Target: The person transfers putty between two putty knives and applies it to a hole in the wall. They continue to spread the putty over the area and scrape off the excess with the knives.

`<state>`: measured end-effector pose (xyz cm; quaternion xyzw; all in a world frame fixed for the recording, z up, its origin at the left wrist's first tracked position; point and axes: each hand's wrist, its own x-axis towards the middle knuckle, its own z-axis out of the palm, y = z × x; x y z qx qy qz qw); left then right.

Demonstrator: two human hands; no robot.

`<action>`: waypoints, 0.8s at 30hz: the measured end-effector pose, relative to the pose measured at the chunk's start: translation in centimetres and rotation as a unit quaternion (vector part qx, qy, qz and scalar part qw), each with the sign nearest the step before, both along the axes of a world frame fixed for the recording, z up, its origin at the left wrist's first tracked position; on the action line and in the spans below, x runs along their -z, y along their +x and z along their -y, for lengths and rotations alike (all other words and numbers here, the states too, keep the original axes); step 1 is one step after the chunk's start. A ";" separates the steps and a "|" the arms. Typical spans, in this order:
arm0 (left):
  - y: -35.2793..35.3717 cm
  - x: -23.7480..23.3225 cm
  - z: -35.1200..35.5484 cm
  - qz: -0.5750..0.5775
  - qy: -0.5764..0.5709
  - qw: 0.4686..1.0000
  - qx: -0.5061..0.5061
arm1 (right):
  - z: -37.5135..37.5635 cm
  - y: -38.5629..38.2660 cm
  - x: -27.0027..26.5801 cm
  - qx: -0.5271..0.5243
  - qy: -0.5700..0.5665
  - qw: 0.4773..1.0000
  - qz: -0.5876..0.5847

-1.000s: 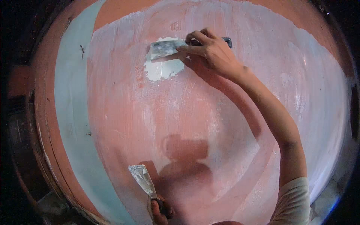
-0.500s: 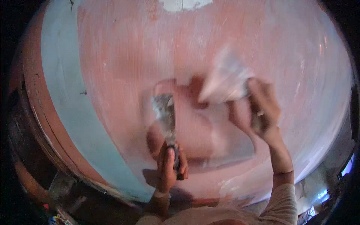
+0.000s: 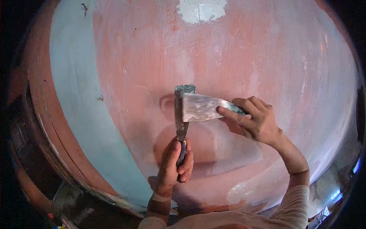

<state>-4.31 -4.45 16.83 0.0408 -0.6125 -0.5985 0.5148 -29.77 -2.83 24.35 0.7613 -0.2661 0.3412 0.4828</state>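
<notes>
My left hand (image 3: 176, 162) is wrapped round the dark handle of a narrow putty knife (image 3: 180, 126), whose stained metal blade points up. In my right hand (image 3: 260, 119) is a wider putty knife (image 3: 202, 108), held sideways with the index finger along its blade. Whitish smears coat that wide blade. Its front edge lies across the narrow blade, and the two appear to touch. Behind both hands stands a pink wall (image 3: 152, 57) with streaky whitish marks. Shadows of the hands and tools fall on it.
A pale blue vertical band (image 3: 76, 76) runs down the wall at the left, beside a reddish-brown border (image 3: 42, 95). High in the middle sits a white patch (image 3: 202, 9). Another whitish smear (image 3: 240, 191) is low on the wall. Dark floor areas show at both lower corners.
My right hand has brought the wide putty knife left and turned it, so its blade now crosses the narrow one. The left hand's knife has shifted slightly right, and the view has tilted up.
</notes>
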 end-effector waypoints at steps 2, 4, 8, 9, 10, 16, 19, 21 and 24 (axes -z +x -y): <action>0.1 0.0 0.3 0.004 0.011 1.000 0.027 | -0.6 -1.5 0.5 0.036 0.000 0.999 0.001; 0.6 0.1 0.1 -0.037 0.001 0.998 0.050 | -1.8 -2.7 0.2 0.067 -0.003 0.998 -0.009; -0.3 -0.6 0.2 -0.032 0.019 0.999 0.012 | -2.1 -2.8 -0.6 -0.024 -0.026 0.999 0.022; -0.5 -0.7 0.3 -0.031 0.021 0.998 0.042 | -2.0 -2.4 -1.0 -0.045 -0.035 0.998 0.019; -0.8 -0.7 0.4 -0.037 0.025 0.995 0.086 | -1.9 -1.9 -1.5 -0.063 -0.045 0.997 0.016; -0.9 -0.2 0.7 -0.085 0.068 0.952 0.286 | 0.9 0.6 -2.7 -0.095 -0.050 0.994 0.019; -0.3 -0.2 1.0 -0.107 0.062 0.952 0.281 | 0.8 -0.3 -2.1 -0.062 -0.046 0.997 0.015; 0.4 0.0 1.0 -0.119 0.040 0.963 0.236 | 0.6 -2.0 -1.6 -0.020 -0.051 0.998 0.016; 0.1 -1.7 0.0 -0.035 -0.025 0.998 -0.055 | 0.5 -4.4 -1.8 -0.062 -0.049 0.991 0.110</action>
